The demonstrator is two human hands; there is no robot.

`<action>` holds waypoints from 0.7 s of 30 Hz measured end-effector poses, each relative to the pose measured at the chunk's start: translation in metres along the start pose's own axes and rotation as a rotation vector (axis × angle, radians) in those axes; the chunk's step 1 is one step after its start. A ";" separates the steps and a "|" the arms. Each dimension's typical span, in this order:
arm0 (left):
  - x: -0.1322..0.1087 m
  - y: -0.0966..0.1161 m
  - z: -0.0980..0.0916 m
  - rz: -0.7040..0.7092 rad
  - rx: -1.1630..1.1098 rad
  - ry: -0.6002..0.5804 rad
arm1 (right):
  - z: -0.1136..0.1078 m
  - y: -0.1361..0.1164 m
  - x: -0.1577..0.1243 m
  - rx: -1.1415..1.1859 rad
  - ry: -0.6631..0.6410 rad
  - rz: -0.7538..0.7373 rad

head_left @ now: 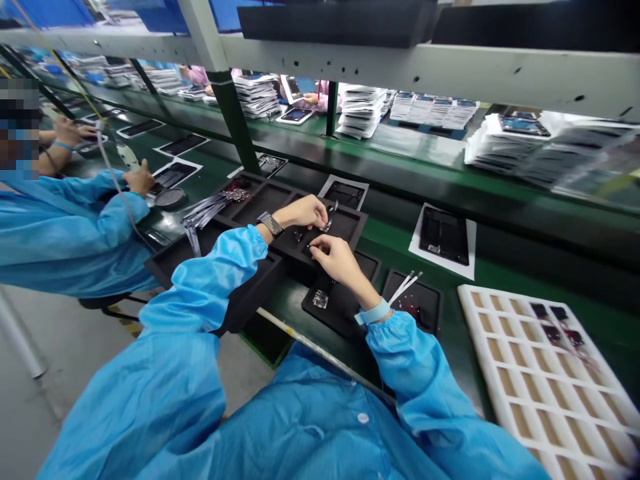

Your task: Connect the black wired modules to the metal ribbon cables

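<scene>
My left hand (306, 212), with a watch at the wrist, is over the black compartment tray (359, 223). Its fingertips are closed on a small circuit board (328, 223) with a thin strip sticking up. Just nearer to me, my right hand (339, 259) has thumb and forefinger pinched together over the tray's front edge. Whatever lies in that pinch is too small to make out. Tiny loose parts (299, 236) lie in the compartment between the hands. Below my right hand, a black tablet housing (320, 317) with a board (321, 299) in it is partly hidden by my forearm.
Ribbon cables (213, 208) lie in a bundle across the tray on the left. To the right are a black dish (431, 300) with white strips and a white foam tray (493, 360). Tablet housings (445, 235) line the green conveyor. A co-worker's blue sleeve (95, 227) is at left.
</scene>
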State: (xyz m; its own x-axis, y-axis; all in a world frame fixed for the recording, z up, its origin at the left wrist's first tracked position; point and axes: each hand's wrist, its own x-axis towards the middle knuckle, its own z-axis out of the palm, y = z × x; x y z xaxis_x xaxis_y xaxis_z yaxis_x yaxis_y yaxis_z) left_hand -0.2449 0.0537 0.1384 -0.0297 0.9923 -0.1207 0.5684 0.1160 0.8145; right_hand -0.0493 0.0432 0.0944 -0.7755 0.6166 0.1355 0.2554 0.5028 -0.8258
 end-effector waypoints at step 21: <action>-0.067 -0.040 -0.052 0.000 0.225 -0.116 | -0.005 0.010 0.000 0.082 0.051 0.011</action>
State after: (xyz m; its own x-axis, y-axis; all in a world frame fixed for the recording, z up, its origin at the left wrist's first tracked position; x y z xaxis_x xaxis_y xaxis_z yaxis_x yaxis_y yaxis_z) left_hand -0.3083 -0.0147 0.1431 0.0573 0.9789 -0.1959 0.7376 0.0908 0.6692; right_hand -0.0436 0.0508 0.0889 -0.7420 0.6530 0.1518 0.2146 0.4458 -0.8690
